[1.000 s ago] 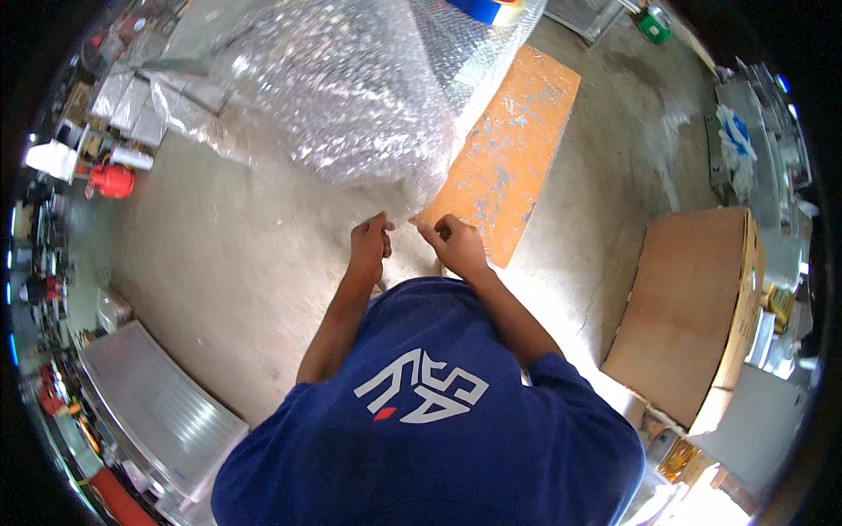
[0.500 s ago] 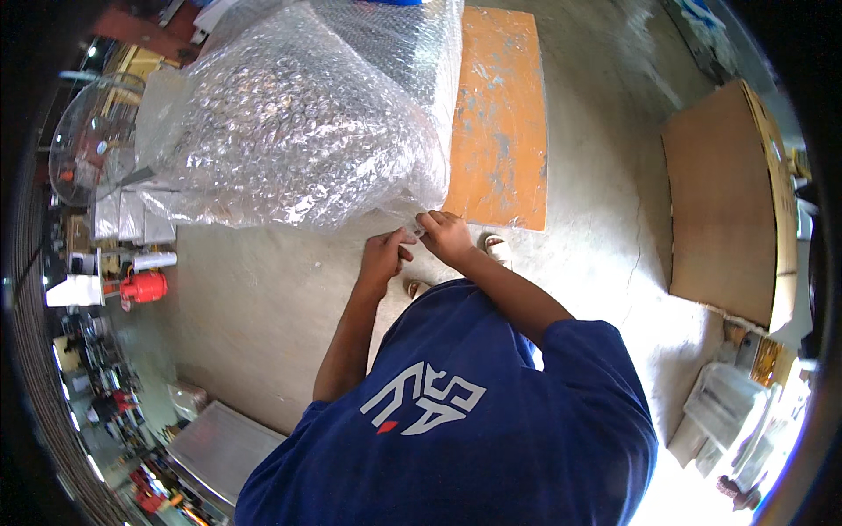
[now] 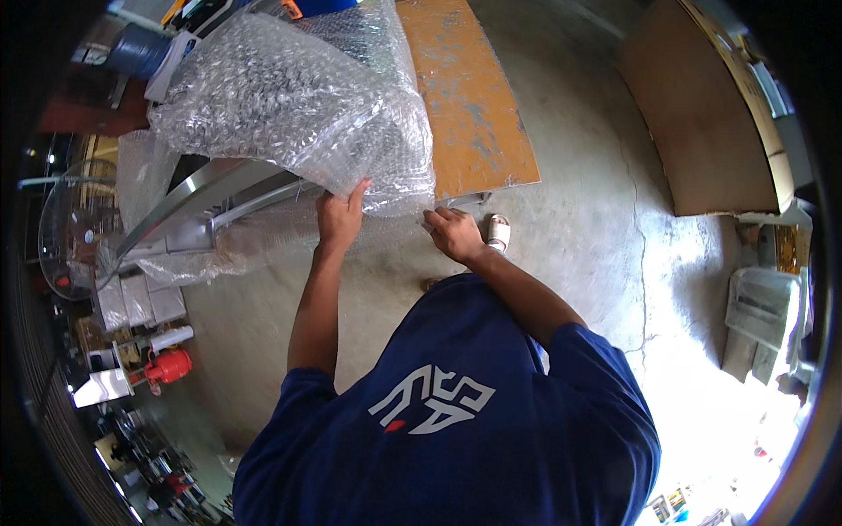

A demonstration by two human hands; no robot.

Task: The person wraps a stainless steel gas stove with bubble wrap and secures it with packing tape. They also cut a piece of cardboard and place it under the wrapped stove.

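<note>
A wide sheet of bubble wrap covers the near end of a bulky load, its loose edge folding down toward me. My left hand grips that edge from below, thumb up against the plastic. Close to its right lower corner, my right hand is closed in a pinch, with a bit of clear plastic at its fingertips. Under the raised wrap a curved metal strip and a straight metal bar show. More bubble wrap hangs behind and below my left hand.
An orange-brown scuffed board lies right of the wrap. A big cardboard box stands at the far right. To the left are a standing fan, a red canister and a blue water bottle.
My left hand has moved left and up, lifting the wrap's edge and baring the metal parts. My right hand stays near the lower corner. The whole view has swung round.
</note>
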